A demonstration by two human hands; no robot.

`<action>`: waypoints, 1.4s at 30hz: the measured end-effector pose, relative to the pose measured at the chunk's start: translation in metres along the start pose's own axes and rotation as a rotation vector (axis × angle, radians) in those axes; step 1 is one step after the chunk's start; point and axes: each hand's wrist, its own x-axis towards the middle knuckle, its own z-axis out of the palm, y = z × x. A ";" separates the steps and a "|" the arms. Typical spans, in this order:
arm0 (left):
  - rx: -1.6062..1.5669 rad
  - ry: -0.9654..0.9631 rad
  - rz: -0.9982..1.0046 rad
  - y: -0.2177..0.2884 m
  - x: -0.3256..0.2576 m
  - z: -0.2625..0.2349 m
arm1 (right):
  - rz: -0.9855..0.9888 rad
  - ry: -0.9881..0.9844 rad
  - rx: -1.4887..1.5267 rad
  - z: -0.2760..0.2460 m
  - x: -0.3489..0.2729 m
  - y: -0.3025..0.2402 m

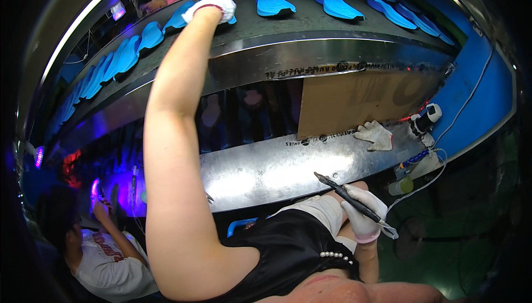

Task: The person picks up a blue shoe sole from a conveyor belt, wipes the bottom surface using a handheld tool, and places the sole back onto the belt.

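Reaching over blue sole [231, 20] with left hand [209, 2], cannot tell whether gripping; grasping black pen-like tool [344, 193] in right hand [364, 221]. Could knock neighbouring sole [176, 19] by stretching so far.

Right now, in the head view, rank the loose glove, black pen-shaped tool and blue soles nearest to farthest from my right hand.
1. Black pen-shaped tool: in your right hand.
2. Loose glove: ahead, on the metal shelf.
3. Blue soles: farthest ahead, on the belt.
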 end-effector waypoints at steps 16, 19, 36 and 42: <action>-0.770 0.508 -0.197 -0.113 -0.098 -0.026 | 0.203 0.231 0.061 0.011 -0.003 0.005; -1.570 0.560 0.094 -0.107 -0.147 -0.039 | 0.381 0.368 0.225 0.010 -0.014 0.028; -1.161 0.277 0.804 0.250 -0.370 0.193 | 0.712 0.884 0.333 -0.035 -0.036 0.092; -1.279 -0.040 0.722 0.266 -0.390 0.214 | 0.733 0.595 -0.028 0.002 -0.021 0.153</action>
